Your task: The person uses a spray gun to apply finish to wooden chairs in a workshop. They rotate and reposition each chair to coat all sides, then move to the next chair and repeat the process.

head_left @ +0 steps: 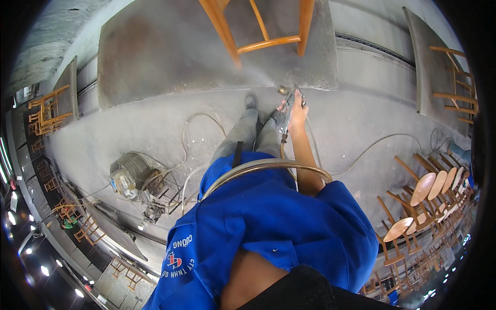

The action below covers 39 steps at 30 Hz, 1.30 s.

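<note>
My right hand [296,109] is closed around a metal spray gun [285,92], held out ahead of me. A pale mist fans from its nozzle up and to the left, toward the legs of an orange-brown wooden chair frame [268,43]. That frame stands on a large grey board [155,67], and its upper part is cut off by the top edge. From the gun's handle a hose [282,147] runs down, and a thicker loop of hose [258,166] crosses in front of my blue shirt. My left hand is not in view.
On the floor at left sits a ribbed metal pail [132,170], with hoses trailing around it. Several wooden chairs with pale oval backs [423,189] crowd the right. Another board [421,62] with a chair frame [457,95] stands far right; more chair frames [49,111] are far left.
</note>
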{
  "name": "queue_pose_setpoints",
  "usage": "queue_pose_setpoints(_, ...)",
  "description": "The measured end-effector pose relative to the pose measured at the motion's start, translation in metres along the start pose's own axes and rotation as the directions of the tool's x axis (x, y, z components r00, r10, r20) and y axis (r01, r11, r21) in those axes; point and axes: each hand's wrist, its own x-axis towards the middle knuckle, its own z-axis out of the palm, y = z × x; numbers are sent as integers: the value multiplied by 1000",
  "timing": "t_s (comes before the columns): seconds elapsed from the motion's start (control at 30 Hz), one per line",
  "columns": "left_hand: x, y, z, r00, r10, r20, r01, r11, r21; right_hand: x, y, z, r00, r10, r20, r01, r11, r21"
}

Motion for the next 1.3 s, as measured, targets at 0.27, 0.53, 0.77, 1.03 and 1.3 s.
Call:
queue_pose_setpoints(0.27,96,12,-2,998,-55,-2,55,998,7,-50,-47,5,954,-267,138,295,921,-255)
queue_pose_setpoints(0.53,210,135,-30,750,565,345,-662,639,393,-127,-153,59,657,-700,280,729,684,-1)
queue_pose_setpoints(0.77,211,371,-115,5,993,-120,-995,16,94,-185,-80,52,584,-805,-105,788,593,-165)
queue_pose_setpoints(1.03,185,496,-128,22,983,-183,-943,-40,-331,-244,79,69,831,-507,-230,509,859,-55)
queue_pose_setpoints(1.3,123,409,-107,-481,876,-1,-876,-481,33,-254,89,39,902,-409,-140,414,910,9)
